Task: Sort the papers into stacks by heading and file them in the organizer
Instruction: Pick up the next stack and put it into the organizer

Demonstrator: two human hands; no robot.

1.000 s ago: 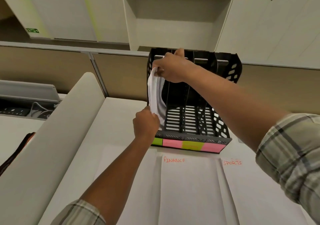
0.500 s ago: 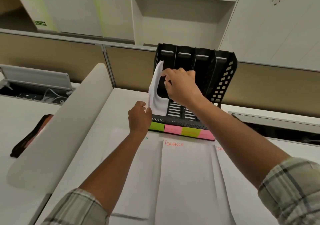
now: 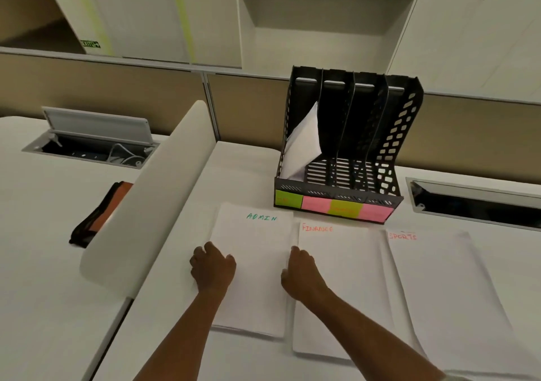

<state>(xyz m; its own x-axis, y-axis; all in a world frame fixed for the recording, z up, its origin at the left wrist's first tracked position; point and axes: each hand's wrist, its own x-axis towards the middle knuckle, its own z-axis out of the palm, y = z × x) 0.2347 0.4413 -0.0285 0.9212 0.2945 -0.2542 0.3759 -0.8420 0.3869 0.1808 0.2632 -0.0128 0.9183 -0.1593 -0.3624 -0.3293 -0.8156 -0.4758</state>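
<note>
Both of our hands rest at the edges of the ADMIN stack (image 3: 254, 266): our left hand (image 3: 213, 266) sits on its left edge and our right hand (image 3: 301, 275) on its right edge, each with fingers curled down at the paper. Whether the fingers actually pinch the sheets or only touch them we cannot tell.

Just right of the ADMIN stack lies the FINANCE stack (image 3: 339, 287), its heading in orange, and beyond that the SPORTS stack (image 3: 439, 292), all three flat on the white desk (image 3: 187, 316) and set side by side with their edges close or slightly overlapping.

Farther back we see the black organizer (image 3: 351, 134) standing upright just behind the stacks, with four slots. Its leftmost slot holds a bundle of white papers (image 3: 303, 143), bent and leaning. Along its front lip run sticky notes (image 3: 333, 206) in green, pink, green and pink.

To our left a curved white divider (image 3: 152, 193) rises from the desk, and past it lies a dark pouch (image 3: 99, 213). Behind everything stand a tan partition (image 3: 117, 87) and white cabinets (image 3: 322, 20).
</note>
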